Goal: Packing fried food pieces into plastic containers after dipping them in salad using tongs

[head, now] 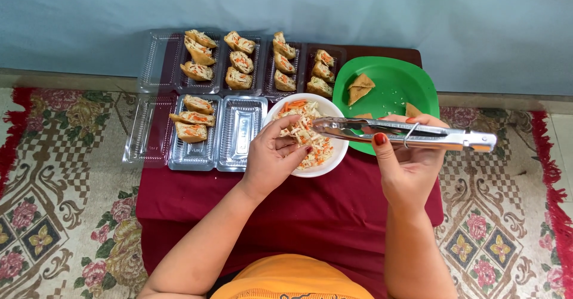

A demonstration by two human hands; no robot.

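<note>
My right hand [410, 162] grips metal tongs [388, 130] that lie level, tips pointing left over a white bowl [337, 153] of shredded carrot and cabbage filling [316, 147]. My left hand [273, 156] is cupped over the bowl's left side, fingers curled around a small piece of food that is mostly hidden. Behind the tongs a green plate [394, 84] holds a few triangular fried tofu pieces [360, 88].
Clear plastic trays hold stuffed tofu pieces: one row at the back [239, 60] and one tray at front left [192, 127]. An empty tray [240, 133] lies beside the bowl. All rest on a low table with a dark red cloth [310, 197] on a patterned carpet [59, 185].
</note>
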